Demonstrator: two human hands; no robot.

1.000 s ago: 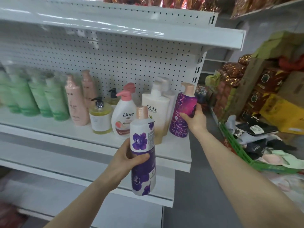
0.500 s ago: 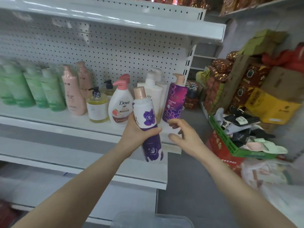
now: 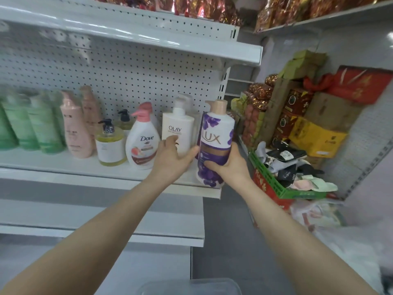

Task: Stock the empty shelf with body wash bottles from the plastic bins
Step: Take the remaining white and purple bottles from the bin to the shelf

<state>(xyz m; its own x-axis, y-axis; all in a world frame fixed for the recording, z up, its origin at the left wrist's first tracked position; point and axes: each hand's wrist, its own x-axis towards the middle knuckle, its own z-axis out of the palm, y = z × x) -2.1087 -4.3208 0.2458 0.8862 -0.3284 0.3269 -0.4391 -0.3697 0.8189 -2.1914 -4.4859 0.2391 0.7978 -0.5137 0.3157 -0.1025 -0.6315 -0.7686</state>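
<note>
A purple and white Lux body wash bottle [image 3: 215, 135] stands upright at the front right corner of the white shelf [image 3: 85, 167]. My right hand [image 3: 229, 167] grips its lower half from the right. I cannot tell whether its base touches the shelf. My left hand [image 3: 170, 160] is just left of it, holding nothing, with loosely curled fingers against the white Olay bottle [image 3: 177, 128] and its thumb reaching toward the Lux bottle. A second purple bottle behind it is almost fully hidden.
On the shelf from the left stand green bottles [image 3: 32, 126], pink bottles [image 3: 74, 128], a yellow pump bottle [image 3: 109, 145] and a Dove bottle [image 3: 143, 141]. A clear plastic bin [image 3: 191, 286] is at the bottom edge. A green basket [image 3: 274, 184] of goods sits on the right.
The Lux bottle went from my left hand to my right hand and moved right to the shelf's end. My left hand let go and now rests by the Olay bottle.
</note>
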